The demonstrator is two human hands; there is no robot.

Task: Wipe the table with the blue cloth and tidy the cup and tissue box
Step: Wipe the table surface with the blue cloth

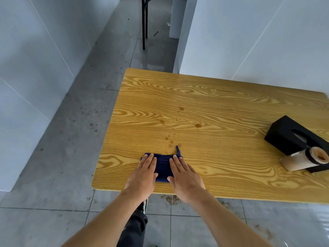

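Note:
A folded blue cloth lies near the front edge of the wooden table. My left hand presses flat on its left part and my right hand presses flat on its right part, fingers straight. Brown spill spots dot the tabletop just beyond the cloth. At the right edge a paper cup lies on its side, its mouth facing right, against a black tissue box.
White walls stand left and behind the table. Black chair or table legs stand on the grey tiled floor beyond the table. Brown stains mark the floor under the table's front edge. My shoe shows below the table.

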